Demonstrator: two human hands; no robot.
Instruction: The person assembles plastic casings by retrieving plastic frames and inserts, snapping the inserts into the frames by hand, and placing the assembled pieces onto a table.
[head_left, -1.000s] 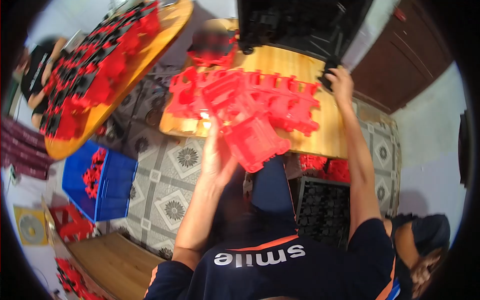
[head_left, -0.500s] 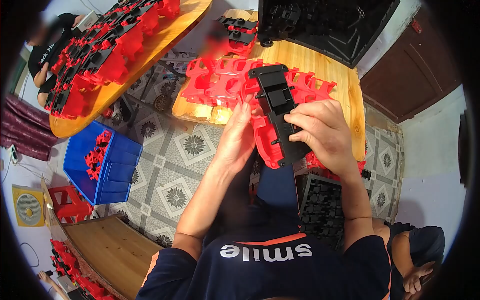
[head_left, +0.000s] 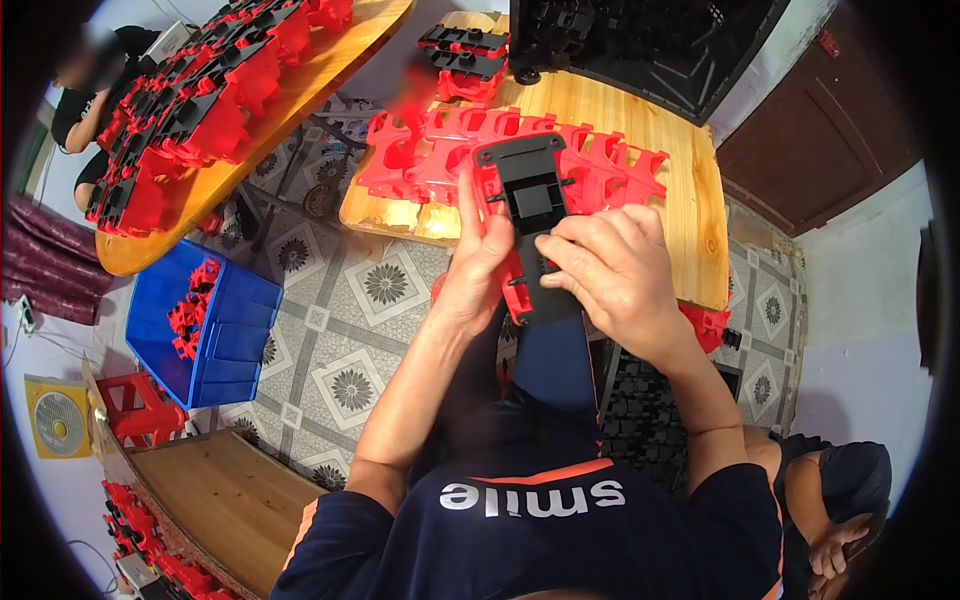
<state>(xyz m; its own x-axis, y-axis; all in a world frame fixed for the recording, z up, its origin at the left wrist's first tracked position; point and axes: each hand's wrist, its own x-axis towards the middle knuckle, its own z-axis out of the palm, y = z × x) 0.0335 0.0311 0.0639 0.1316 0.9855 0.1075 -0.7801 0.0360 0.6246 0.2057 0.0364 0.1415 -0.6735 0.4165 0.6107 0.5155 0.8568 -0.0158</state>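
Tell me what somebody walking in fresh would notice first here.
Probably the black part over a red part at mid-view, between the person's left grip and right grip. Next, the bright red frames on the wooden table just beyond. The long heap of red-and-black pieces at upper left would likely catch the eye too, with a blue bin below it.

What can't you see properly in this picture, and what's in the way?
All in the head view:
Most of the red piece in the hands: the black piece lies over it.
Some fingers of the left hand: tucked behind those pieces.
Some of the pile of black parts: the right forearm covers it.
The top of the big black case: cut off by the picture's upper edge.
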